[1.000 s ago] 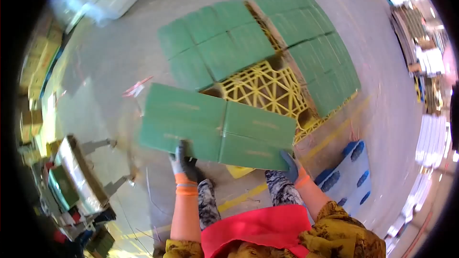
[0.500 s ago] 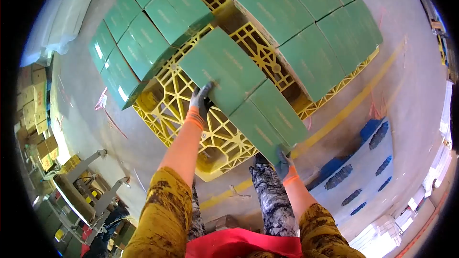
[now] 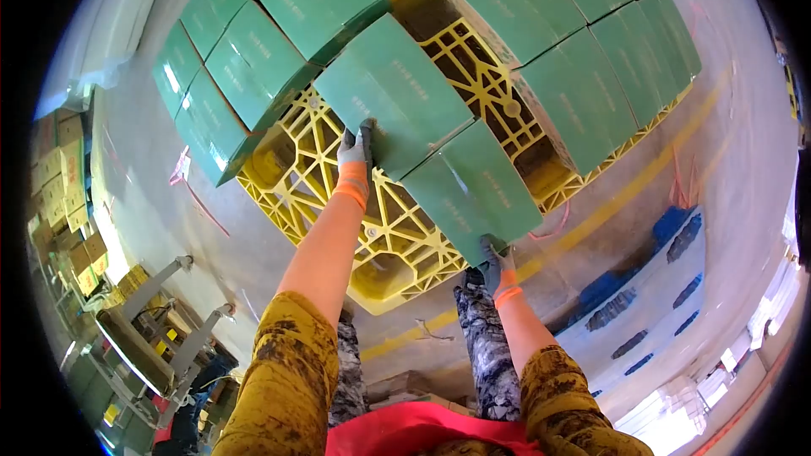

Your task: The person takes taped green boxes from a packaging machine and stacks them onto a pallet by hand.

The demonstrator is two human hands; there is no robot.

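Two green cartons lie end to end across the middle of a yellow plastic pallet: a far green carton and a near green carton. My left hand, in a grey glove with an orange cuff, presses on the left side of the far carton close to the seam, its fingers bent at the edge. My right hand, gloved the same way, grips the near end of the near carton at its corner. The undersides of both cartons are hidden.
Rows of green cartons stand on the pallet's left and right. A blue-grey slotted panel lies on the floor at right. A metal-framed cart and stacked brown boxes are at left. Pink strapping lies on the floor.
The near carton has turned slightly and sits closer in line with the far one. My right hand has moved a little up and left with it. My left hand stays at the far carton's side.
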